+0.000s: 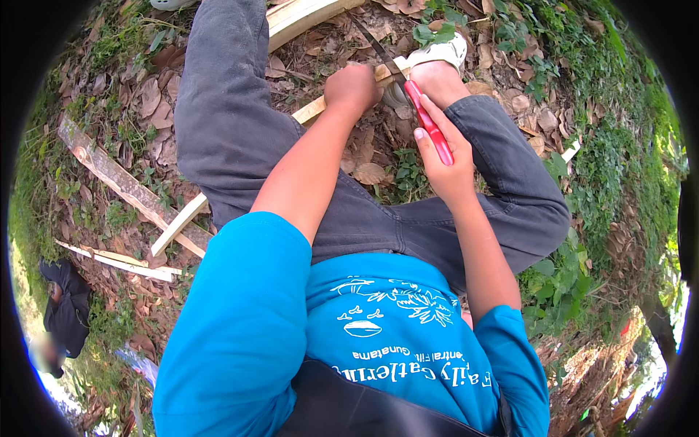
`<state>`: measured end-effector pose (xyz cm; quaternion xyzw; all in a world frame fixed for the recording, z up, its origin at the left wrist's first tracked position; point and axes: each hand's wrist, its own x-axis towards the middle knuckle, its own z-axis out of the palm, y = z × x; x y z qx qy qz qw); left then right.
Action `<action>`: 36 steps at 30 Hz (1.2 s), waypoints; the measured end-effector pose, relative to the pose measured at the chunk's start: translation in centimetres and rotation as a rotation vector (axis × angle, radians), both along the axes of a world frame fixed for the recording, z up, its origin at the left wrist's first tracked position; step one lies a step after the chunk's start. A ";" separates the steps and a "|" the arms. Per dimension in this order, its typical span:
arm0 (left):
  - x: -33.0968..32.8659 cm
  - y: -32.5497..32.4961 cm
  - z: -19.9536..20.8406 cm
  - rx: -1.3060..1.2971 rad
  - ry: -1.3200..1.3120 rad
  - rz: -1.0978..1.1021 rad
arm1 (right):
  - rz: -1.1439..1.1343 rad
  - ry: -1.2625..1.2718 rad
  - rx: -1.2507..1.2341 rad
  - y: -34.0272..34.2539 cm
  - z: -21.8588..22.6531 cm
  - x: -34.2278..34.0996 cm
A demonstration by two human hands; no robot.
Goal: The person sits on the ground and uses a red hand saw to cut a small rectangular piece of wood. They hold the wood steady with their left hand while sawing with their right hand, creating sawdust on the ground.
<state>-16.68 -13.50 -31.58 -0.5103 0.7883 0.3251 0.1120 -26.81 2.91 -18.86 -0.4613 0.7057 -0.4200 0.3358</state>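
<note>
Glossy red plastic knife handle point(431, 127), pale split wood strip point(312, 111).

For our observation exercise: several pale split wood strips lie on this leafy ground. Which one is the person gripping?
The strip running under the left hand, beside the red-handled knife in the right hand. The other strips lie untouched at the left.

No packages, labels, signs or screens appear: only leaf-strewn ground, vegetation, split wood and the seated person are visible.

Both arms reach forward — left hand point(352, 89) fisted, right hand point(445, 169) clenched.
</note>
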 end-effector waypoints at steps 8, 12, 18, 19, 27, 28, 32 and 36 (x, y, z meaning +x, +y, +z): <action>3.0 -3.7 -4.6 0.226 0.297 -0.093 | -0.033 -0.153 0.021 0.3 0.0 -0.4; 2.1 -4.1 -3.1 0.745 0.290 0.042 | -0.026 -0.101 -0.028 0.6 0.0 0.0; 2.2 -2.3 -2.5 0.205 0.163 -0.052 | -0.066 -0.220 -0.001 0.5 1.9 0.3; 1.8 -1.3 -1.1 0.024 0.127 -0.103 | -0.071 -0.200 -0.019 0.7 2.0 0.1; 2.6 -1.2 -1.2 0.095 0.173 -0.129 | -0.038 -0.156 -0.028 1.8 2.7 -1.2; 2.9 -1.6 -1.9 0.178 0.212 -0.082 | -0.025 -0.150 -0.025 1.8 2.8 -1.3; 2.2 -2.2 -0.5 0.485 0.115 -0.044 | -0.028 -0.193 0.038 2.2 3.3 -1.7; 2.1 -0.9 0.5 0.167 0.054 -0.101 | -0.076 -0.230 -0.035 2.6 3.5 -1.3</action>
